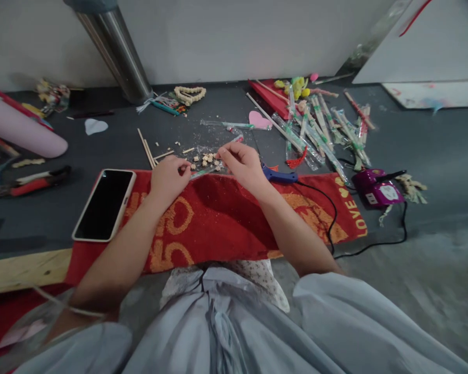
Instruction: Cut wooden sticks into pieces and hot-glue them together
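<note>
My left hand [168,179] is closed, thumb and index finger pinched together, over the top edge of the red towel [226,218]. What it holds, if anything, is too small to tell. My right hand [245,165] is closed in a pinch too, with its fingertips at the right side of a pile of small pale wooden pieces [206,159]. Whatever lies in that pinch cannot be made out. A clear plastic wrapper strip with green print [203,172] lies between the hands. Just right of my right hand is a blue-handled tool [281,175] with a black cord.
A phone [105,205] lies at the towel's left end. Behind stand a steel tumbler [119,57] and a heart-shaped wooden frame [190,95]. Wrapped sticks [320,130] pile up at right near a purple device [378,187]. Red-handled pliers [31,184] lie at left.
</note>
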The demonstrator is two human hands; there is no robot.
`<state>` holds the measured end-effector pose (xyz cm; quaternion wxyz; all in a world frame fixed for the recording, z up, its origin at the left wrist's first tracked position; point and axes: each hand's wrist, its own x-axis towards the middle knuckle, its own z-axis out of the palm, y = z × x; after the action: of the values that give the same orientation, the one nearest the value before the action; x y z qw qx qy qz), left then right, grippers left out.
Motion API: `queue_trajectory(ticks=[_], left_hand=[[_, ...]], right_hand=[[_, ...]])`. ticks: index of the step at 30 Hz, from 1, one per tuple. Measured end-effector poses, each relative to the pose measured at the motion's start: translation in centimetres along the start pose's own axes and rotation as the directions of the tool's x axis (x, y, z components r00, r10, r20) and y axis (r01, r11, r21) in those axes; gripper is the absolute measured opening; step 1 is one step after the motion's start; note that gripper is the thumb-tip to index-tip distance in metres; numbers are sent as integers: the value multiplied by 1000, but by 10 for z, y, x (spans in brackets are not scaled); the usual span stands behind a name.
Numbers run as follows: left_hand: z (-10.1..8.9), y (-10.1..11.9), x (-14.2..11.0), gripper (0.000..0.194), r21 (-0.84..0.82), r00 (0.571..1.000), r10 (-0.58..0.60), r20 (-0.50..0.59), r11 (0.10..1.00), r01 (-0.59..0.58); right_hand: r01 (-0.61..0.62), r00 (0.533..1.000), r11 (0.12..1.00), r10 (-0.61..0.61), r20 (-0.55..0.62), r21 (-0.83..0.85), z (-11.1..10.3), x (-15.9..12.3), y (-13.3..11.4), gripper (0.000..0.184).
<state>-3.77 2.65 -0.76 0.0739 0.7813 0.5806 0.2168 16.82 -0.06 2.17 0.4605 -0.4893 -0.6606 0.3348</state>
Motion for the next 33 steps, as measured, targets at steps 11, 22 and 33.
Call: queue_trajectory(ticks=[11,22,33], left_hand=[[-9,21,-11,33,111,977,27,211,993,-51],[-12,24,-11,35,132,959,56,278,987,-96],[-14,26,-13,34,104,967,52,247,991,-80]], right_hand=[[381,824,646,87,560,-661,12,-9,-12,31],[408,807,592,123,578,-695,14,-12,-16,32],[418,802,587,119,585,-693,14,-12,-17,33]])
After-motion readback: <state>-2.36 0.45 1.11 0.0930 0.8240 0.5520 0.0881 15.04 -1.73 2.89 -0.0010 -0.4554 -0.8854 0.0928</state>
